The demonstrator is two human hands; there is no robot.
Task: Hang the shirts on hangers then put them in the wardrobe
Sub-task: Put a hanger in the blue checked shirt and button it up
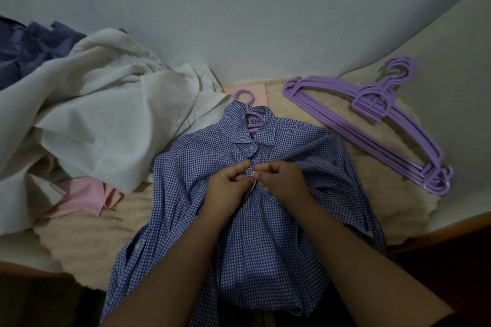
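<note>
My left hand (228, 185) and right hand (282, 177) meet at the front of the checked shirt (255, 225), fingers (239, 170) curled and pinching its button placket just below the collar. The shirt lies face-up on the cream blanket (377, 180), a purple hanger (248, 106) inside it, hook poking out past the collar. Right of the shirt, spare hangers (372, 119) lie stacked. Left of it, a white shirt (106, 114) is heaped over a pink shirt (87, 194).
</note>
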